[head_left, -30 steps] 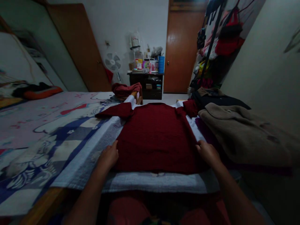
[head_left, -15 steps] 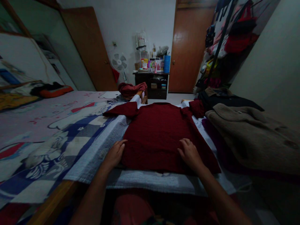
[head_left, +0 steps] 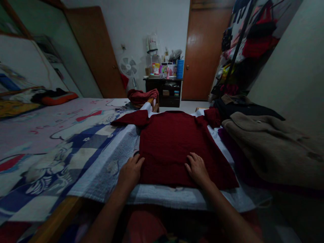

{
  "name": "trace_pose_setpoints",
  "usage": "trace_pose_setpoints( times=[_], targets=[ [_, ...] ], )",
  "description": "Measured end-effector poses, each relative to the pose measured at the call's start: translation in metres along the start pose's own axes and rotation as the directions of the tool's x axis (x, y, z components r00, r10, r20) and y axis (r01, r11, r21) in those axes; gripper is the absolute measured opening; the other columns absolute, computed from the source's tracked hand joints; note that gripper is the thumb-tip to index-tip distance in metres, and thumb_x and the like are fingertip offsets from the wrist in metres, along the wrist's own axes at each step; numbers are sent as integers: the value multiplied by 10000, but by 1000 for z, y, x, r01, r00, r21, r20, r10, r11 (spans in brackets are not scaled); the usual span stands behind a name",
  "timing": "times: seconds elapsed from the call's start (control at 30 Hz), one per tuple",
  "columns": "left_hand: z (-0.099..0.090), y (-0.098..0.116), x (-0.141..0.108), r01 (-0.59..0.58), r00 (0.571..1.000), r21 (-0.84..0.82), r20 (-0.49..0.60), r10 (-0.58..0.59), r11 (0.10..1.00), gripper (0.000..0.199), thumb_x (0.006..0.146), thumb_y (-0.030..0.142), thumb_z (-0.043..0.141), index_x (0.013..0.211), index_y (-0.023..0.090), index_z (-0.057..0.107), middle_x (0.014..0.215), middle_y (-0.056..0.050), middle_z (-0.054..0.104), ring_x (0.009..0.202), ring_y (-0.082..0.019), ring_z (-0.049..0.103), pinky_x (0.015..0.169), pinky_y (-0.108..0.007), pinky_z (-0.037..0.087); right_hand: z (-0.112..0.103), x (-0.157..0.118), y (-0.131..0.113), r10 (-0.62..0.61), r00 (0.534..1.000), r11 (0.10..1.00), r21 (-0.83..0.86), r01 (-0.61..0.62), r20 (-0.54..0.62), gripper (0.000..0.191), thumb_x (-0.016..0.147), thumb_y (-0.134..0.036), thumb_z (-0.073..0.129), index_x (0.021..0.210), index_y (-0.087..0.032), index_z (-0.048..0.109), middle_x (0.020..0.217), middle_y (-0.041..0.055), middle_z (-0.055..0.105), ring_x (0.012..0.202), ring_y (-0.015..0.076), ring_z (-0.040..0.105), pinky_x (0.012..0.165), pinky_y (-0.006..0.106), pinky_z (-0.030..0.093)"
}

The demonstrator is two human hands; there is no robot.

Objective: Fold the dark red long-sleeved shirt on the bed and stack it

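Observation:
A dark red shirt (head_left: 167,141) lies spread out, its collar at the far end and its hem toward me. One sleeve (head_left: 131,118) reaches out to the left, while the other (head_left: 212,117) is bunched at the right. At the left side edge, my left hand (head_left: 131,168) has its fingers closed on the cloth. My right hand (head_left: 197,167) rests on the lower right part of the shirt, fingers apart and holding nothing. Under the shirt is a pale blue-white cloth (head_left: 164,195).
To the left is a bed with a patterned sheet (head_left: 63,135). A folded brown coat (head_left: 268,145) and dark clothes (head_left: 250,104) are piled at the right. A reddish cloth (head_left: 141,98) hangs over a wooden post. Farther back are a fan (head_left: 128,66) and a dark cabinet (head_left: 163,91).
My left hand has moved right, and the shirt's left edge has shifted inward with it. My right hand has slid slightly left over the cloth.

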State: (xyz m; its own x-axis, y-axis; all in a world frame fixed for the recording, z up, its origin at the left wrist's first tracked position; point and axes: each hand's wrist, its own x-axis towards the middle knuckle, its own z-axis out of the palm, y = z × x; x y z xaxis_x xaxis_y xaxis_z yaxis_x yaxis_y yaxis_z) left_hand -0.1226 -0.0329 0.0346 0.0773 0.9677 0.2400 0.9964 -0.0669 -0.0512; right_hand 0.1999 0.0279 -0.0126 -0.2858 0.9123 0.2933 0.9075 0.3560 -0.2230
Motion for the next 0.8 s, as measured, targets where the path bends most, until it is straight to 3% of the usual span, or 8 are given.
trace_pose_setpoints(
  times=[0.2,0.37,0.43,0.6,0.7,0.8],
  targets=[
    [-5,-6,1,9,999,-93,-40,-12,996,417,881,95,393,1193,219,641,1294,-78,582,1116,-224,554,963,-359,477,0,-1,0,9,1000,1000,24,-8,-9,370,910,-315,502,1238,-162,575,1365,152,515,1295,279,436,1099,467,327],
    [-16,-20,-6,208,978,125,-52,-203,970,460,886,87,328,1242,161,610,1245,-153,591,1019,-300,568,825,-441,505,1,-2,-2,13,1000,999,35,-13,-15,375,915,-309,493,1249,-158,572,1373,154,515,1313,280,424,1104,470,319],
    [-12,-17,-4,221,975,174,-67,-212,960,447,892,98,329,1224,164,622,1279,-174,570,1072,-337,547,839,-485,485,-1,-2,-2,29,1000,999,45,-29,-2,373,903,-294,508,1247,-167,576,1381,152,512,1319,280,423,1102,471,319],
    [10,13,17,24,993,23,-117,-21,999,398,883,153,436,1233,201,619,1414,-131,501,1311,-325,409,1058,-528,331,-21,15,12,23,994,995,96,-33,103,317,879,-245,529,1177,-179,612,1333,118,553,1250,235,487,1053,369,375],
    [21,36,35,-94,991,-55,-103,88,994,362,912,250,461,1238,210,613,1425,-116,502,1356,-307,378,1098,-525,288,-45,34,32,155,988,988,-15,-155,16,311,901,-243,492,1182,-164,599,1298,128,559,1185,242,517,999,353,406],
    [31,54,49,-160,985,-107,-75,152,981,382,924,335,481,1264,199,592,1448,-117,478,1378,-305,356,1108,-524,281,-68,54,56,322,942,926,-176,-334,-96,324,910,-269,489,1189,-137,587,1214,164,582,1115,278,547,934,374,432]
  ],
)
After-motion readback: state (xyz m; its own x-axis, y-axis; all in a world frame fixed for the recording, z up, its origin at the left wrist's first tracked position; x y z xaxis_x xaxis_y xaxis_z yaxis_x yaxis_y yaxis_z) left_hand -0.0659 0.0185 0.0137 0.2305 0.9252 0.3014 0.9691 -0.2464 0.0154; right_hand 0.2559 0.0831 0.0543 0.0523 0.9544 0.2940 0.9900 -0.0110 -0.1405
